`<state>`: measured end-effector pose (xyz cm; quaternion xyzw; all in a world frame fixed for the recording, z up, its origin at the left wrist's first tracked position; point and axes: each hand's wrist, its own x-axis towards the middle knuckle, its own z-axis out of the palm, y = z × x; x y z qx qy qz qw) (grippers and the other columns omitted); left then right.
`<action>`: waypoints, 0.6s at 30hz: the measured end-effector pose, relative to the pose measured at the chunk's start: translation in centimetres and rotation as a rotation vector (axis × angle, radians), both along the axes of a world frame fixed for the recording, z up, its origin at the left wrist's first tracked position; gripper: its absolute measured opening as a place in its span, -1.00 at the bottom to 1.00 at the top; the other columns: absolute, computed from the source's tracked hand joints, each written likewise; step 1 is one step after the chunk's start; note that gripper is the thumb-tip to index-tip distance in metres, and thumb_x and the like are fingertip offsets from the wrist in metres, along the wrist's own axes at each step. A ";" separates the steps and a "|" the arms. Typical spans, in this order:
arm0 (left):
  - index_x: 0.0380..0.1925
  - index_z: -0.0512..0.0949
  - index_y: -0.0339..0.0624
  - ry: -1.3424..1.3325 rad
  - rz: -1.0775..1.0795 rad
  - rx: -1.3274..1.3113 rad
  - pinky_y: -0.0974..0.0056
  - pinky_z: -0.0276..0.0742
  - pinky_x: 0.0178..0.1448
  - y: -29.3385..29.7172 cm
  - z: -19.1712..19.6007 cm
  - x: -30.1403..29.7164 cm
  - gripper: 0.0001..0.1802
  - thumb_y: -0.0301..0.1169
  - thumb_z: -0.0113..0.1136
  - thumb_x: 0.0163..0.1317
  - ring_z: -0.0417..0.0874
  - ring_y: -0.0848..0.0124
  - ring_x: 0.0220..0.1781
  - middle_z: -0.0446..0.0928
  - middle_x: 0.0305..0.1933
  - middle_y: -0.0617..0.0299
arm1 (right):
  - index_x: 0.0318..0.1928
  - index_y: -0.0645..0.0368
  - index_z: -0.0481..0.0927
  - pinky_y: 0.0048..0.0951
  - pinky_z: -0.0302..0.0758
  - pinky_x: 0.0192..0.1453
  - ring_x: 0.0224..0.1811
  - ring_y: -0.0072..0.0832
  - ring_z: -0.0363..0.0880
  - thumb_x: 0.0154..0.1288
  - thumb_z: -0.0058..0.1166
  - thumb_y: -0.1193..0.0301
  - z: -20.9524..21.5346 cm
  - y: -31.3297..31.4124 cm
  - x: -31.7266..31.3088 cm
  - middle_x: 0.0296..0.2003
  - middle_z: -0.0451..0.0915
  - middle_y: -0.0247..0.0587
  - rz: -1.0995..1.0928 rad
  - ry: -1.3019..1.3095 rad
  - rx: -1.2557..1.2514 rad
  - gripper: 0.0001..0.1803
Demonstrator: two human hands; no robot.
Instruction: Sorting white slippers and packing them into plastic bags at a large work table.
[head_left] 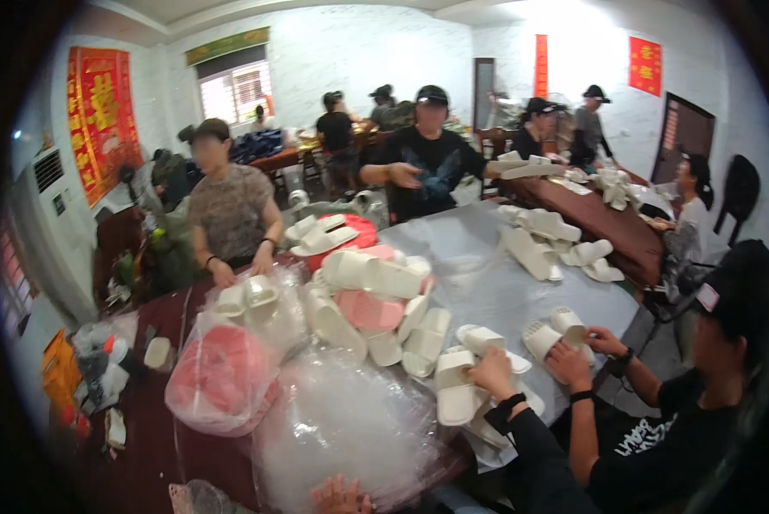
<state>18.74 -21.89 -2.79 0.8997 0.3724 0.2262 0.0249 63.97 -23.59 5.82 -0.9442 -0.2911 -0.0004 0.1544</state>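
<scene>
My left hand (340, 497) lies at the lower edge with its fingers spread. It rests on a stack of clear plastic bags (346, 420). My right hand (491, 373), in a black sleeve with a wristband, reaches across to the right and is closed on a cream slipper (456, 409) near the table's front edge. More cream slippers (480, 337) lie just behind it. A pile of cream slippers (337, 321), with pink slippers (369, 310) among them, is heaped beyond the bags. Left of the bags sits a clear bag packed with pink slippers (222, 377).
At right, a co-worker's hands (569, 364) handle a pair of slippers (543, 340). Across the table one person (235, 201) handles bagged slippers; another (427, 158) holds slippers out. Rows of slippers (534, 248) lie on the grey sheet (461, 248). Bags and scraps (102, 368) clutter the left.
</scene>
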 end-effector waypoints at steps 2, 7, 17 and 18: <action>0.12 0.45 0.04 0.004 0.067 0.033 -0.11 0.10 0.33 -0.4 -0.5 0.4 -0.49 -0.12 0.10 0.15 0.26 0.04 0.29 0.33 0.26 0.10 | -0.22 0.32 0.57 -0.15 0.40 -0.05 -0.12 -0.08 0.51 -0.17 0.26 0.06 -1.9 -0.6 1.7 -0.24 0.56 0.06 0.077 0.001 0.074 -0.40; 0.13 0.43 0.03 0.039 0.115 -0.185 -0.14 0.14 0.28 -1.6 -1.4 0.4 -0.47 -0.12 0.11 0.14 0.24 0.01 0.29 0.30 0.28 0.08 | -0.18 0.32 0.52 -0.02 0.27 0.04 -0.03 -0.01 0.42 0.00 0.19 0.10 -1.7 -1.7 1.0 -0.14 0.50 0.10 0.093 -0.052 0.017 -0.47; 0.13 0.42 -0.05 0.012 -0.087 -0.369 -0.17 0.01 0.38 -1.1 -0.1 -0.1 -0.48 -0.14 0.10 0.17 0.25 0.02 0.30 0.33 0.26 0.05 | -0.16 0.29 0.44 -0.04 0.34 0.00 -0.06 -0.05 0.46 -0.07 0.25 0.09 -2.7 -2.4 1.4 -0.16 0.51 0.04 0.154 -0.100 0.066 -0.41; 0.12 0.43 -0.06 -0.014 -0.042 -0.331 -0.18 0.01 0.38 -1.2 -0.2 0.1 -0.49 -0.15 0.10 0.16 0.25 0.01 0.30 0.33 0.25 0.02 | -0.16 0.28 0.45 -0.05 0.36 -0.03 -0.08 -0.06 0.48 -0.06 0.24 0.10 -2.1 -2.4 1.4 -0.18 0.52 0.04 0.143 -0.100 0.052 -0.43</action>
